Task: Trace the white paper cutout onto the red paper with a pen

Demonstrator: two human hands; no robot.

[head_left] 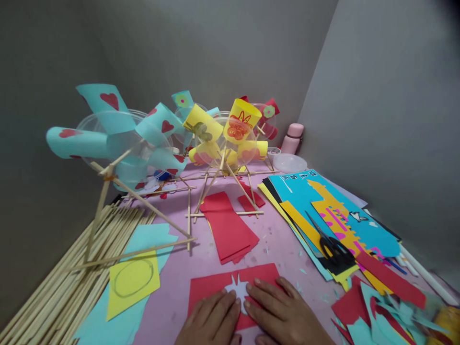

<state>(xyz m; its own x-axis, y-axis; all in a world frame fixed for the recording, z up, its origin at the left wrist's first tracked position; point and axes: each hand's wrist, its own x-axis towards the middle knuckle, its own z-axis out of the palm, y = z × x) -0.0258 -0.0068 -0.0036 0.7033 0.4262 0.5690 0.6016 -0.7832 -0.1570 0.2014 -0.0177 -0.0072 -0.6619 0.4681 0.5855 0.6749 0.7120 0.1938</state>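
Low in the view, a sheet of red paper [201,287] lies on the pinkish-purple table. On it rests a pale paper cut-out [237,289] with two thin antenna-like points at its top; my fingers hide part of its outline. My left hand [212,318] presses its fingers flat along the left side of the cut-out. From the right, my right hand [283,311] lies flat with outstretched fingers over the cut-out and the red sheet. A stack of red paper strips [228,230] sits just beyond.
Stick-framed wheels with blue paper blades [111,108] and yellow paper blades [244,120] stand ahead. Wooden sticks [72,268] and a yellow square [134,282] lie left. Scissors [334,249], coloured sheets [377,235] and paper scraps [381,311] occupy the right; a pink bottle [292,139] stands behind.
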